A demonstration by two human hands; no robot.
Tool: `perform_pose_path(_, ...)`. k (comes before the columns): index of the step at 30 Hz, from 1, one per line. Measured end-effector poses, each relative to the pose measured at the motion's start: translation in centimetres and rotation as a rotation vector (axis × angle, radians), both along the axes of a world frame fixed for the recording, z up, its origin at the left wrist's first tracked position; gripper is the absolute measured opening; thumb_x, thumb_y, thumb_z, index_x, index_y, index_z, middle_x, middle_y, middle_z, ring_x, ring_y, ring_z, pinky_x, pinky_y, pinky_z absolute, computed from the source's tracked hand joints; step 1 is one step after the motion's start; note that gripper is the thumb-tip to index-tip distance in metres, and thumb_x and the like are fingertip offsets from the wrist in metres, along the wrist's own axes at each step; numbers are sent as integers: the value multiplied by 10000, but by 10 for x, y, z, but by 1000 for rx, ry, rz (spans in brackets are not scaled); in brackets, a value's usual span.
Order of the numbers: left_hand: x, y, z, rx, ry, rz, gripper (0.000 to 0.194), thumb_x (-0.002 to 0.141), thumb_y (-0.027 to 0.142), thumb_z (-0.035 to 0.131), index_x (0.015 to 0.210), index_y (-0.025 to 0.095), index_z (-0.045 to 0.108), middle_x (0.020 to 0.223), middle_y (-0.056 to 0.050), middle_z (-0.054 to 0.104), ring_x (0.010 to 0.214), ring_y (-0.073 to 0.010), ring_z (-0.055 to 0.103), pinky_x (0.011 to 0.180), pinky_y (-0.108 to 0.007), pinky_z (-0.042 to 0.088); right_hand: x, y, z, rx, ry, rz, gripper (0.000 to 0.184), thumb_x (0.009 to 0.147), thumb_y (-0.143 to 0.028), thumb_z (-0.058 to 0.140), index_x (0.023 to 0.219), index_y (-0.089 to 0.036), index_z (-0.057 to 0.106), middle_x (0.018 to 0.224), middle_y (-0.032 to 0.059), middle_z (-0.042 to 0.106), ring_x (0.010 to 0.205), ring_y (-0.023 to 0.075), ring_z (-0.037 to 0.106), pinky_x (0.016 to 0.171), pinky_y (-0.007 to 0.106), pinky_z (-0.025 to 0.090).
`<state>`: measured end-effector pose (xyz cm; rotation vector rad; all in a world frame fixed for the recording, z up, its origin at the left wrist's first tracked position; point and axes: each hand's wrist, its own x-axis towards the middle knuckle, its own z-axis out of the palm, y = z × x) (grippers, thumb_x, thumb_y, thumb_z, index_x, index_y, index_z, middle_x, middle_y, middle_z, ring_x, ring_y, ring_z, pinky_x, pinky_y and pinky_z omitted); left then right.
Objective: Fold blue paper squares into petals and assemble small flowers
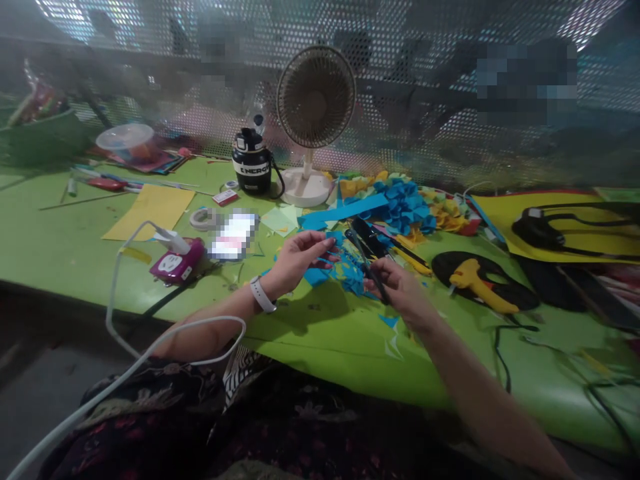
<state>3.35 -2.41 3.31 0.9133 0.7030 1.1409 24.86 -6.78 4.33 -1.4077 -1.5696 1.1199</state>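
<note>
nearest to me is the dark flowered skirt (150, 427). above it i see the left hand (295, 263) with fingers closed, pinching blue craft paper (316, 276), and the right hand (395, 287) clenched on black scissors (369, 267), their long axis slanting, just right of the paper.

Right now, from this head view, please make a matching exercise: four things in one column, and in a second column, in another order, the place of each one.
Things:
1. White smartwatch
2. Black scissors
3. Yellow glue gun
4. Black insulated ENERGY bottle

Places:
A. Beside the cream desk fan
B. In the right hand
C. On the left wrist
D. On a black rounded cutout

Pairs: 1-C, 2-B, 3-D, 4-A
</note>
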Motion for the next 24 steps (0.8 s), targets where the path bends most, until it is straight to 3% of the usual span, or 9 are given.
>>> perform_pose_path(5, 2, -2, -1, 0, -42, -9, 524, 578, 454, 938, 855, 148, 616, 774, -19, 744, 634, -128, 714, 598, -231, 572, -5, -2, -7, 64, -136, 67, 432, 708, -595, 744, 828, -218, 569, 804, 10, 605, 766, 175, 554, 719, 305, 476)
perform_pose_path(8, 4, -3, -3, -2, -37, -7, 463, 625, 416, 923, 852, 148, 622, 769, -13, 739, 625, -120, 713, 597, -228, 574, -6, -1, -10, 73, -169, 103, 391, 754, -572, 708, 847, -215, 576, 824, 16, 616, 778, 182, 565, 734, 317, 479)
perform_pose_path(18, 8, -5, -8, 1, -17, -45, 391, 677, 380, 896, 835, 145, 626, 759, -11, 728, 633, -113, 714, 631, -233, 590, -8, -2, -10, 62, -187, 149, 429, 771, -634, 676, 832, -225, 560, 825, 22, 607, 792, 191, 542, 725, 321, 470)
perform_pose_path(24, 8, -4, -10, -14, -12, -49, 389, 684, 366, 893, 842, 152, 610, 765, -12, 726, 637, -121, 715, 628, -243, 588, -6, -1, -15, 73, -156, 123, 449, 758, -638, 702, 773, -224, 527, 739, -19, 502, 723, 160, 473, 665, 290, 421)
